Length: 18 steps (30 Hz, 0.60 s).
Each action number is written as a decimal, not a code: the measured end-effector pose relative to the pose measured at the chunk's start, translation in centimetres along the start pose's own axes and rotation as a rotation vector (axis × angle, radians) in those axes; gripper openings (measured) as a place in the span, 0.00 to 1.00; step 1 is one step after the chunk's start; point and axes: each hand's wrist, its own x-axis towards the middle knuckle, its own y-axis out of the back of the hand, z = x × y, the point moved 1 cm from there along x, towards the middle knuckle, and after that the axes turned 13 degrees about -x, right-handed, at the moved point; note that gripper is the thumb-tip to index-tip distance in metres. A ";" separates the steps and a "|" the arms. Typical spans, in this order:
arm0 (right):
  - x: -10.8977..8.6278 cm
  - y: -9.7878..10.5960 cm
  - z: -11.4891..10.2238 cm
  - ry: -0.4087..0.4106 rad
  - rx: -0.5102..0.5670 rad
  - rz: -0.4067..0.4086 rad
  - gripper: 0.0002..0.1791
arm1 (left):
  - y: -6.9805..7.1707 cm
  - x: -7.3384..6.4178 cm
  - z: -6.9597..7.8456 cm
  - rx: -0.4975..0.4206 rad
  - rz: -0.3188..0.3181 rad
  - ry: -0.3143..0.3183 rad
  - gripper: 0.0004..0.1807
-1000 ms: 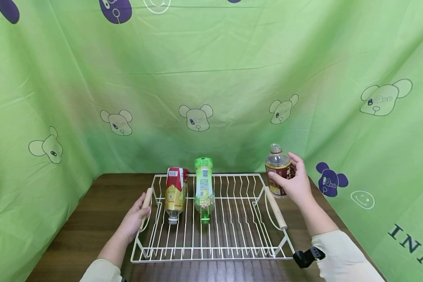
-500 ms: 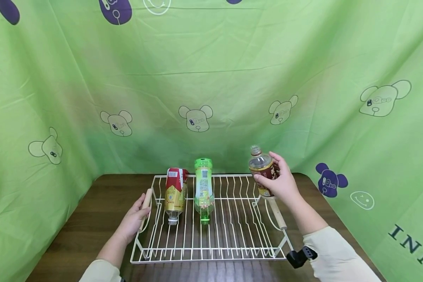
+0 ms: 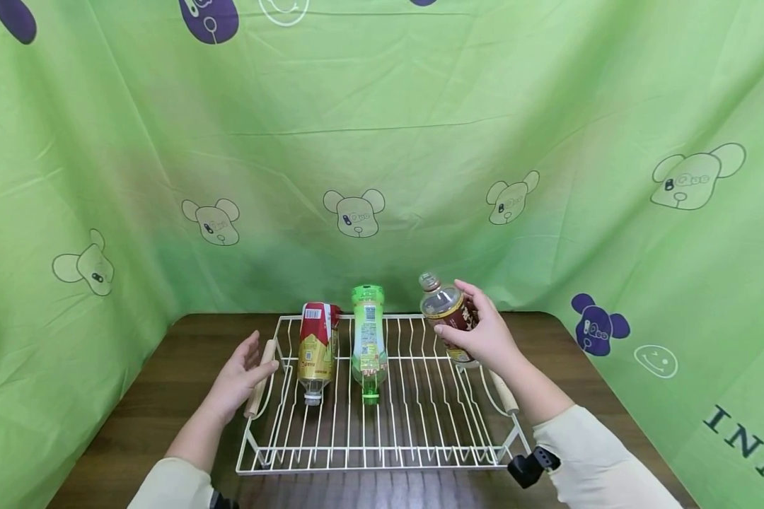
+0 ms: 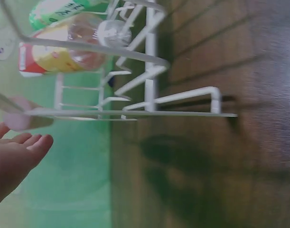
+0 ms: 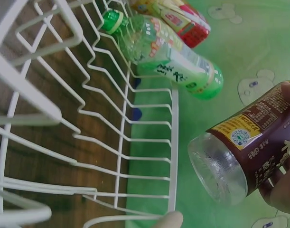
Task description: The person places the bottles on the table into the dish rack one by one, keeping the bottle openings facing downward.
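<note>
My right hand (image 3: 489, 338) grips a clear plastic drink bottle (image 3: 447, 305) with a dark brown label. The bottle leans left, its capless neck up, above the right part of a white wire dish rack (image 3: 382, 468). In the right wrist view its clear base (image 5: 218, 166) faces the rack. My left hand (image 3: 234, 382) is beside the rack's left wooden handle (image 3: 255, 401), fingers loose, holding nothing. On the rack lie a red and gold bottle (image 3: 316, 350) and, right of it, a green bottle (image 3: 369, 339), both with their caps toward me.
The rack stands on a dark brown wooden table (image 3: 146, 403). Its right wooden handle (image 3: 504, 394) is just below my right forearm. A green cloth (image 3: 382, 141) with bear prints hangs behind and on both sides.
My right hand has carried the brown-labelled bottle left from beyond the right handle to over the rack, tilting it further left. My left hand has let go of the left handle and lifted slightly.
</note>
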 end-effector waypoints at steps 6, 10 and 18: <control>-0.2 -0.9 -1.0 0.043 -0.037 -0.036 0.47 | -0.7 0.2 2.1 0.058 -0.008 -0.063 0.46; -0.3 -1.6 -1.5 0.080 -0.036 -0.066 0.47 | -1.7 0.4 3.2 0.054 -0.034 -0.082 0.46; -0.8 -2.9 -2.2 0.114 -0.033 -0.133 0.46 | -4.5 0.4 4.7 0.015 -0.118 -0.087 0.47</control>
